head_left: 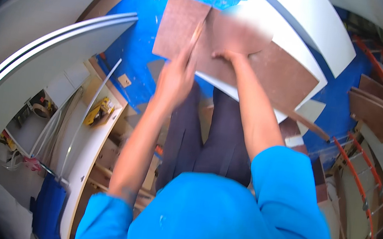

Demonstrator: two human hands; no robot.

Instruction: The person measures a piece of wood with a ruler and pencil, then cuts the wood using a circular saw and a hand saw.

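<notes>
My left hand (175,83) is closed around a slim tan wooden stick (197,30), which points away over a brown sheet of board (177,24). Whether the stick is a pencil or a strip of wood cannot be made out. My right hand (229,55) rests on the brown board surface, thumb stretched out to the left; a blurred patch covers its other fingers. Further right, a larger brown panel (288,74) lies over a white panel (321,83). My dark-trousered legs are just below the boards.
White panels (312,31) lean at the far right, and long pale panels (63,37) at the left. A cabinet-like box (96,151) with tools and a tape roll (41,110) stands left. An orange ladder (360,164) lies on the right. Blue sheeting (136,41) covers the floor.
</notes>
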